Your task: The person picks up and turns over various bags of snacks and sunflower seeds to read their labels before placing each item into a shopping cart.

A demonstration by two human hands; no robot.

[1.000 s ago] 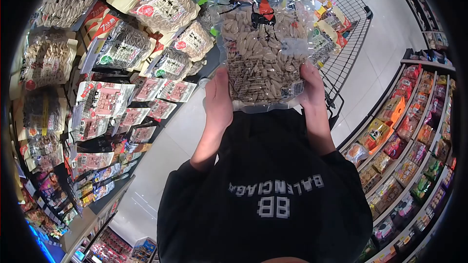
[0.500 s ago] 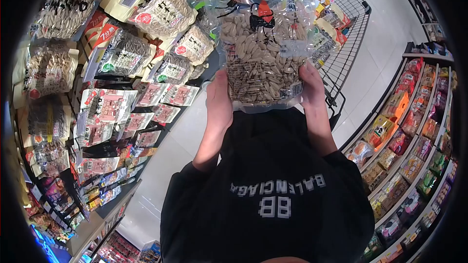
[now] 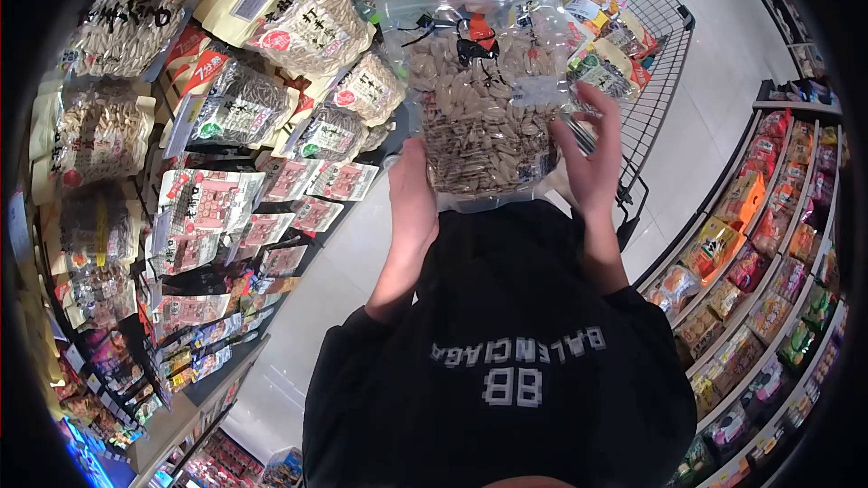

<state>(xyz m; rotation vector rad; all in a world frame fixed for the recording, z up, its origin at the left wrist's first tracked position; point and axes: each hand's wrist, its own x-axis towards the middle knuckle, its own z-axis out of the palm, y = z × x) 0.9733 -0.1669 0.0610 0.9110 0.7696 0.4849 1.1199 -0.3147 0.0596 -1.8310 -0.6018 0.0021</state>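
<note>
A clear zip-top bag of sunflower seeds (image 3: 488, 117) with black writing and a red mark is held upright in front of my chest. My left hand (image 3: 413, 194) grips its lower left edge, the fingers mostly hidden behind the bag. On the other side, my right hand (image 3: 592, 149) has its fingers spread and lifted off the bag's face, with the thumb near the right edge. Beyond that hand stands a wire shopping cart (image 3: 665, 63) with several packets (image 3: 610, 63) in it.
Hanging bags of seeds (image 3: 316, 32) and pink-and-white packets (image 3: 208, 203) fill the rack on my left. Shelves of packaged snacks (image 3: 741, 280) curve along the right side. Pale tiled floor (image 3: 334, 285) shows between them.
My right hand has loosened from the bag's right edge and its fingers have spread. The bag has shifted slightly left and tilted a little, while my left hand keeps its hold.
</note>
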